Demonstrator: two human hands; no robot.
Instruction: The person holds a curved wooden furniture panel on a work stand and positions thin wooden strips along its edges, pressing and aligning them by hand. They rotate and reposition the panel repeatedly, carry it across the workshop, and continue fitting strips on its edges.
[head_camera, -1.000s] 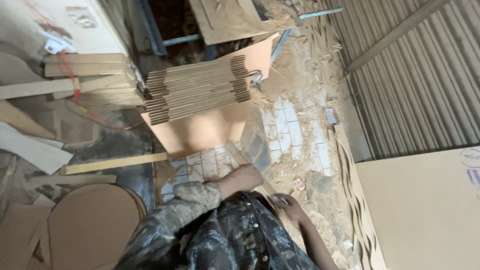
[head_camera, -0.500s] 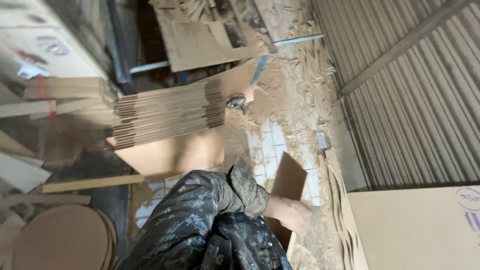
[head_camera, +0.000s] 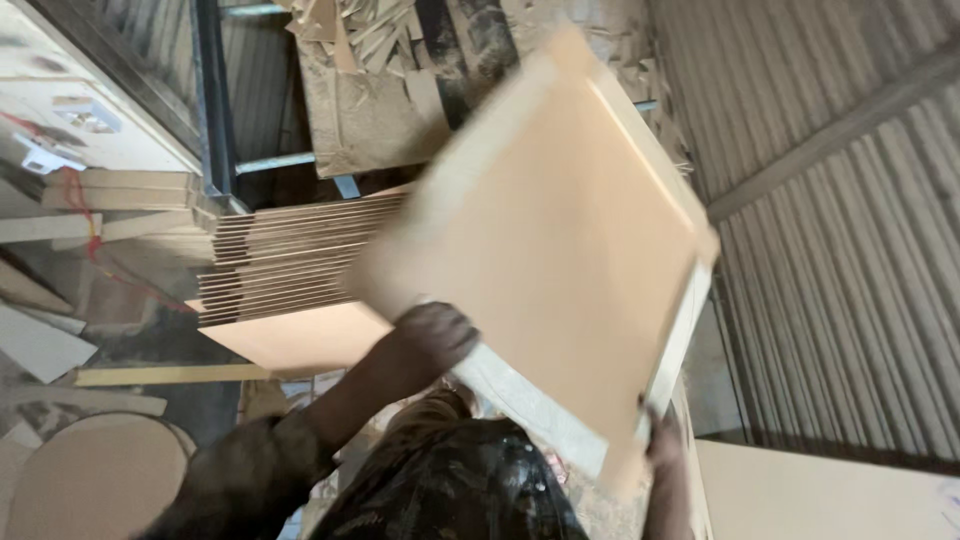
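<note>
Held up across the centre and upper right of the frame: one large tan board (head_camera: 560, 250), tilted and blurred. Left hand (head_camera: 432, 338) closed on its lower left edge, fingers curled round it; right hand (head_camera: 662, 450) gripping the lower right corner, low in the frame, mostly hidden behind the board. Stood behind it, at centre left: one stack of thin boards (head_camera: 290, 262), many sheets on edge, too close-packed to count, resting on a wider tan sheet (head_camera: 300, 338). Lay at lower left: one round wooden disc (head_camera: 95, 485), and just above it one pale wooden strip (head_camera: 165, 375). Leaned at the top centre: one rough brown panel (head_camera: 375, 115) with a litter of offcuts about it. Ran down the right side: a grey corrugated metal wall (head_camera: 850, 270). No bin, box or tray to be made out anywhere.
</note>
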